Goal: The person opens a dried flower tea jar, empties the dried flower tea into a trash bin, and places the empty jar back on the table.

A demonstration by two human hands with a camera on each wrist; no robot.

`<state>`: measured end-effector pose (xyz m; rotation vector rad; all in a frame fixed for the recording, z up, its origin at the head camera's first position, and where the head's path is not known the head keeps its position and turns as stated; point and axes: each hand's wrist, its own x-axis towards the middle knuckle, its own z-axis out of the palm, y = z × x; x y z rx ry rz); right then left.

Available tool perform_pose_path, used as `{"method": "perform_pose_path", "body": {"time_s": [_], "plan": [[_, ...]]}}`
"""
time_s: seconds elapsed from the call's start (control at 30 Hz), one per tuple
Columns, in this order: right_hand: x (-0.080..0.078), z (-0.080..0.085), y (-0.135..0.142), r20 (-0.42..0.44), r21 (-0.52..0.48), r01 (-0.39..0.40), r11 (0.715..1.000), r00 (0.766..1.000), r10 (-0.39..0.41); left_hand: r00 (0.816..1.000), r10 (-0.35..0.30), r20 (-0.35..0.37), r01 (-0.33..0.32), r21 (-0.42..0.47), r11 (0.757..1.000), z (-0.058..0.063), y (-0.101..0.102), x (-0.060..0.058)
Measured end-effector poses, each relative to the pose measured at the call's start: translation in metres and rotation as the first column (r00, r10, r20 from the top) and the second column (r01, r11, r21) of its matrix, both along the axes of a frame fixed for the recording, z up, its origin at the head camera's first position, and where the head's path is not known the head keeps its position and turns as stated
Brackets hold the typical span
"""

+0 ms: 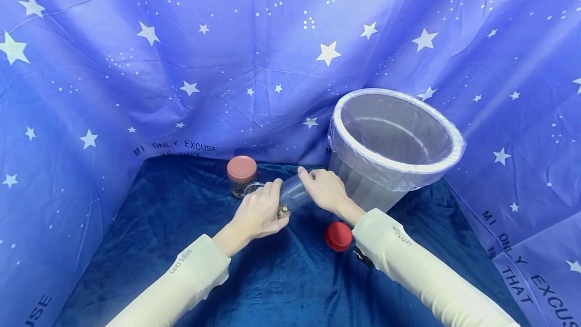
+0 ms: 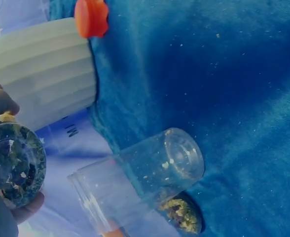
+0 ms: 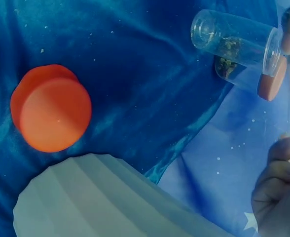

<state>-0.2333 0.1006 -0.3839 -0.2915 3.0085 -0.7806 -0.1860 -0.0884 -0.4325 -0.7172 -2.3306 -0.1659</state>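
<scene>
In the head view a clear jar (image 1: pixel 294 193) is tilted between both hands, with dried plant-like bits at its lower left end. My left hand (image 1: pixel 258 212) grips that end, and my right hand (image 1: pixel 324 189) holds the upper end. The left wrist view shows the jar's round base (image 2: pixel 20 165) with the dark and yellowish bits behind it. Beside the left hand stands another clear jar (image 3: pixel 236 42), lidless, with a few specks at its base. Behind it is a jar with a pink lid (image 1: pixel 242 169), holding similar dried bits (image 2: pixel 182 216).
A bin (image 1: pixel 376 185) with a clear plastic liner stands just beyond the right hand. Red lids (image 3: pixel 54 108), seemingly stacked, lie on the blue cloth (image 1: pixel 272 286) near the right sleeve. Star-patterned fabric (image 1: pixel 227 54) rises behind and on both sides.
</scene>
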Motion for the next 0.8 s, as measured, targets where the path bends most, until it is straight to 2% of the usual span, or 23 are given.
{"method": "perform_pose_path", "body": {"time_s": [0.13, 0.23, 0.33, 0.43, 0.5, 0.6, 0.7, 0.73, 0.8], "plan": [[0.001, -0.002, 0.002, -0.084, -0.004, -0.007, 1.0, 0.996, 0.006, 1.0, -0.028, -0.003, 0.028, 0.007, 1.0, 0.001, 0.001, -0.001], [0.002, -0.002, 0.004, -0.156, -0.004, -0.037, 0.999, 0.987, 0.036, 0.999, -0.037, 0.04, 0.035, 0.043, 0.998, 0.0, 0.003, 0.0], [0.002, -0.001, 0.006, -0.255, -0.01, -0.102, 0.995, 0.962, 0.096, 0.99, -0.065, 0.124, 0.049, 0.129, 0.99, 0.0, 0.007, 0.003], [0.0, 0.002, 0.009, -0.345, -0.005, -0.171, 0.985, 0.925, 0.159, 0.978, -0.096, 0.185, 0.054, 0.215, 0.975, 0.0, 0.01, 0.004], [-0.001, 0.003, 0.01, -0.366, 0.001, -0.195, 0.981, 0.913, 0.182, 0.974, -0.099, 0.202, 0.051, 0.23, 0.972, 0.002, 0.01, 0.004], [-0.001, 0.003, 0.012, -0.368, 0.008, -0.211, 0.977, 0.908, 0.199, 0.967, -0.112, 0.23, 0.058, 0.229, 0.972, 0.005, 0.008, 0.003], [0.0, 0.001, 0.013, -0.387, 0.015, -0.23, 0.973, 0.896, 0.218, 0.945, -0.14, 0.295, 0.072, 0.23, 0.971, 0.009, 0.006, 0.002], [0.001, 0.001, 0.014, -0.402, 0.019, -0.237, 0.971, 0.888, 0.225, 0.931, -0.152, 0.331, 0.076, 0.232, 0.97, 0.01, 0.005, 0.002], [0.004, 0.0, 0.015, -0.42, 0.026, -0.257, 0.966, 0.874, 0.243, 0.891, -0.176, 0.418, 0.076, 0.245, 0.966, 0.012, 0.003, 0.002]]}}
